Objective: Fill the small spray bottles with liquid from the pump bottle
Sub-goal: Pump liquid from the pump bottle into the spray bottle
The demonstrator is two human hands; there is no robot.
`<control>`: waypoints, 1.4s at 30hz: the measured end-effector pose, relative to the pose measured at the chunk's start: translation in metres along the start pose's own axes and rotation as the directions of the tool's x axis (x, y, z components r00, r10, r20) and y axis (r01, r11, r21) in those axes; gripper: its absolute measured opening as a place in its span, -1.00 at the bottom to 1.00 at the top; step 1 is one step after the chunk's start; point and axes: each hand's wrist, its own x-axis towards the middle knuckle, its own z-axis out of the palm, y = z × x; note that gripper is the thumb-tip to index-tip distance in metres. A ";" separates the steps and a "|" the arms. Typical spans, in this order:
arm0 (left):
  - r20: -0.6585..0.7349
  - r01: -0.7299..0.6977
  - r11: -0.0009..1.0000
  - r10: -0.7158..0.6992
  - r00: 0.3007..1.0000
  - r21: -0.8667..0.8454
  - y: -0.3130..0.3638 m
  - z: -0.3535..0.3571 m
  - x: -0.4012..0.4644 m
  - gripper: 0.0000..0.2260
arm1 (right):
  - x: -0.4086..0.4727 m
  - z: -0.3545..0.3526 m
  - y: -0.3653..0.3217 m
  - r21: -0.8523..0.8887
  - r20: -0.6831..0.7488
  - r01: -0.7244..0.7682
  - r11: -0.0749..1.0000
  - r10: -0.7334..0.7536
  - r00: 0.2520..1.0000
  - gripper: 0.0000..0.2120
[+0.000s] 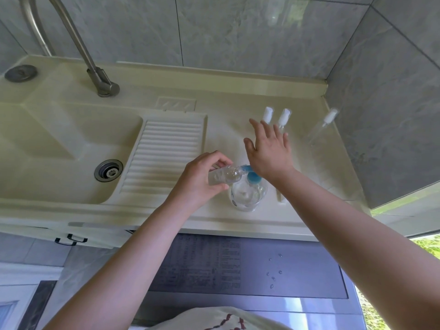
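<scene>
A clear pump bottle (pixel 247 195) with a blue pump head stands near the counter (pixel 226 129) front edge, where the left hand (pixel 202 179) grips a small clear spray bottle (pixel 223 176) tilted at its nozzle. The right hand (pixel 269 148), fingers spread, presses the pump; three capped spray bottles (pixel 283 120) wait behind, near the wall.

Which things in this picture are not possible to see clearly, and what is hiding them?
Head view only:
- Pump bottle head: the right hand covers most of it.
- Small bottle in the left hand: fingers hide part, so its fill level is unclear.
- Spray bottles at the back: the right hand hides their bodies.
- Faucet: top cut off by the edge.
</scene>
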 end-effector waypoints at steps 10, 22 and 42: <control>-0.008 0.018 1.000 -0.018 1.000 -0.005 -0.002 -0.001 -0.002 -0.60 | 0.000 0.007 0.000 0.066 0.080 -0.052 0.996 0.047 0.996 -0.41; -0.009 0.017 1.000 -0.017 1.000 -0.021 -0.002 -0.002 -0.004 -0.60 | -0.002 0.005 0.003 0.038 -0.007 -0.016 0.999 0.016 1.000 -0.36; 0.000 -0.006 1.000 0.006 1.000 -0.027 -0.002 -0.005 0.001 -0.60 | -0.004 0.004 0.000 -0.012 0.004 -0.017 1.000 0.017 1.000 -0.46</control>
